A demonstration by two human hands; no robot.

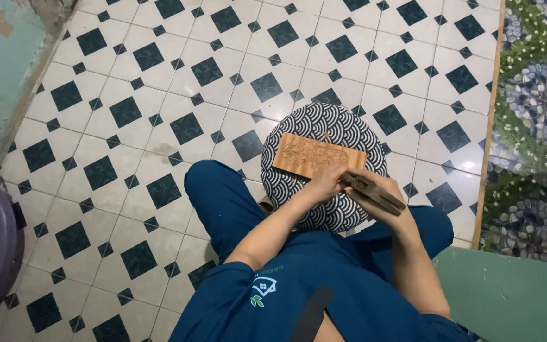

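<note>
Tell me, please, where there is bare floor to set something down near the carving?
Tiles are bare left of the round cushion, toward the teal wall, and beyond it. It is crowded on the cushion: wooden plank, left hand, and right hand holding a mallet.

— The plank [318,155]?
— Pale wood, matt, its face rough with carved relief.
— Under it?
— A cushion [314,126], soft printed cloth.
— The mallet [375,192]?
— Dark wood, worn dull.
— And the floor [159,95]?
— Glazed tile, smooth, slightly glossy.
</note>
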